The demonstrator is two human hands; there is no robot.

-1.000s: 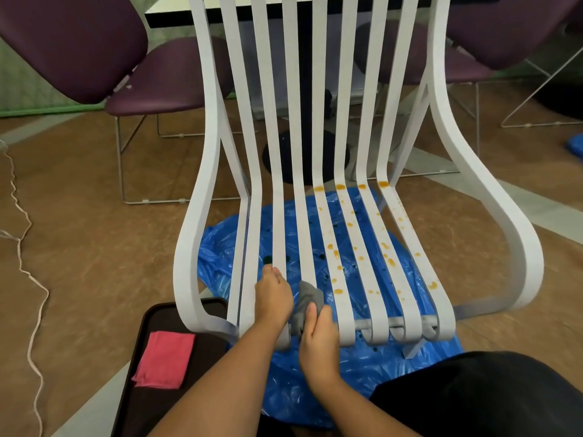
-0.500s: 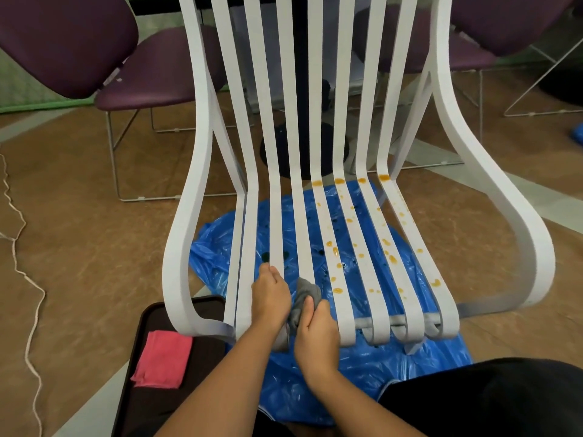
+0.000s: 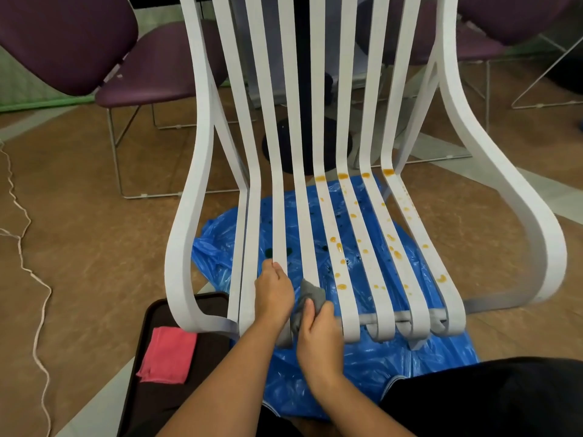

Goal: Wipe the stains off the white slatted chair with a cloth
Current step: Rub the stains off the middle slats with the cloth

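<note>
Gripping a crumpled grey cloth, right hand lies nearest the orange stains, spread rightward and beyond it along the white slatted chair's seat; left hand clasps a slat.

Brown floor; purple chair back-left, another back-right; black pedestal base between; blue plastic sheet on floor.

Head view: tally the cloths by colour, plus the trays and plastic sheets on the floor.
Grey cloth: 1, gripped by the right hand against the white slatted chair, whose slat the left hand holds
Pink cloth: 1, on the dark tray
Dark tray: 1
Blue plastic sheet: 1, under the chair
Total: 4
</note>
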